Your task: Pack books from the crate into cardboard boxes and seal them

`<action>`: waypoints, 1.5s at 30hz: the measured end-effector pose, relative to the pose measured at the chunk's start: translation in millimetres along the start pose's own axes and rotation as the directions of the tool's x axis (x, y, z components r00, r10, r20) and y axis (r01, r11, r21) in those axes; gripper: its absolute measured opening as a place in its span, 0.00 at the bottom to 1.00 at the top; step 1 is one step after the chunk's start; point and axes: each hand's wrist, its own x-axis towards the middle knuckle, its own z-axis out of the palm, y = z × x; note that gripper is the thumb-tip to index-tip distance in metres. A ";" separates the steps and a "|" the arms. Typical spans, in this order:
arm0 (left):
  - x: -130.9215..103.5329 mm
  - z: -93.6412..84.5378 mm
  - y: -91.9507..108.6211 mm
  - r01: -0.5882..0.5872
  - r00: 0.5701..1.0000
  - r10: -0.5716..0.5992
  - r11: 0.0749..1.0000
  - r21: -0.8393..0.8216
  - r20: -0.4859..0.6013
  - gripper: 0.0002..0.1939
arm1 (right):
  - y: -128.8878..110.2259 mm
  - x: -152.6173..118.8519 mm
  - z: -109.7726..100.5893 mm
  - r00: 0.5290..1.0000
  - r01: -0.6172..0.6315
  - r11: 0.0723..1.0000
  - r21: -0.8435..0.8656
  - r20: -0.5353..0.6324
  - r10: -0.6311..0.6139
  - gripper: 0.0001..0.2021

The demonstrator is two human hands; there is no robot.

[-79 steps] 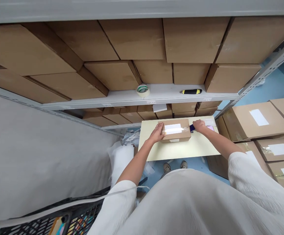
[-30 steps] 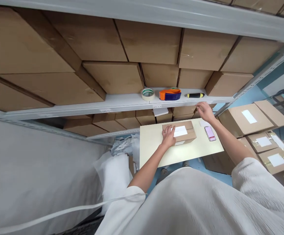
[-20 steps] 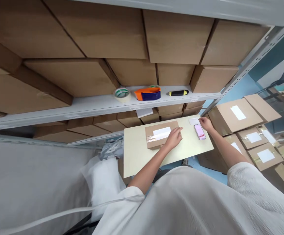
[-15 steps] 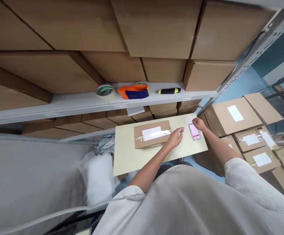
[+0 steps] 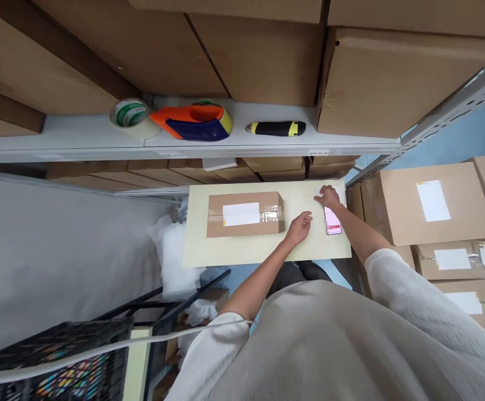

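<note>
A taped cardboard box with a white label lies on the pale yellow tabletop. Just right of the box, my left hand hovers with loosely bent fingers and nothing in it. My right hand reaches over a white slip of paper near the table's far right corner, thumb apart from the fingers; whether it touches the paper is unclear. Directly below that hand lies a phone with a lit pink screen, partly covered by the wrist.
A tape roll, an orange and blue tape dispenser and a utility knife rest on the shelf above. Labelled cartons are stacked at right. A black crate stands lower left, with a white cable across it.
The camera view has shifted nearer the shelf. My right hand has moved left over the paper slip, its thumb spreading. My left hand stays beside the box, apart from it.
</note>
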 end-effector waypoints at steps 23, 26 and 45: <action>55.1 22.8 -6.0 0.107 0.992 -0.108 0.994 -0.016 -0.063 0.16 | 13.5 -1.3 -18.2 0.996 0.024 0.999 0.040 0.088 -0.028 0.07; 76.2 28.7 11.1 0.127 0.987 -0.128 0.992 -0.020 -0.095 0.12 | 10.9 -14.2 -32.8 0.997 0.060 0.994 0.089 0.035 -0.063 0.07; 119.5 22.2 65.9 0.197 0.960 -0.143 0.957 0.214 -0.241 0.19 | -4.4 -63.9 -105.8 0.939 0.320 0.886 -0.335 -0.010 -0.343 0.19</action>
